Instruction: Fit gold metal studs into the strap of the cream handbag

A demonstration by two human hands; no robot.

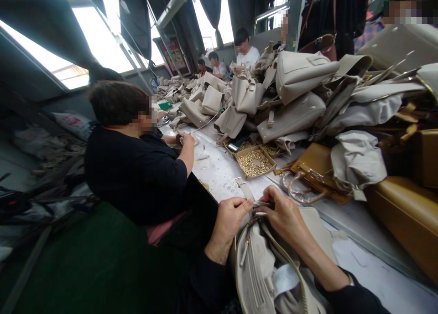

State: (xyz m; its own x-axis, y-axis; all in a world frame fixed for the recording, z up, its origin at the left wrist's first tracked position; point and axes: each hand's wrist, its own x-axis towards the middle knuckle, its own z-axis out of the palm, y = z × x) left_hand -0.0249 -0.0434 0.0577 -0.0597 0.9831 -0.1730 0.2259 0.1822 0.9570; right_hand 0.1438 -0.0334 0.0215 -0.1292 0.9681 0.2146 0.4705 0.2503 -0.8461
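Observation:
A beige handbag (253,264) lies unzipped at the near edge of the table, its lining, inner zip and a pale tag showing. At the bag's far end, my left hand (232,218) pinches a beige strap (243,188) between thumb and fingers. The strap sticks out past the hand and ends in a metal buckle. Close beside it, my right hand (282,213) has its fingers closed on the same end of the bag, around a thin strap piece. The exact spot between the fingertips is partly hidden.
A cardboard box of small gold-coloured metal pieces (255,162) stands ahead, with a phone (237,143) behind it. Beige bags (301,77) are heaped along the table. Tan bags (308,168) lie to the right. A co-worker in black (133,168) sits at the left; others sit farther back.

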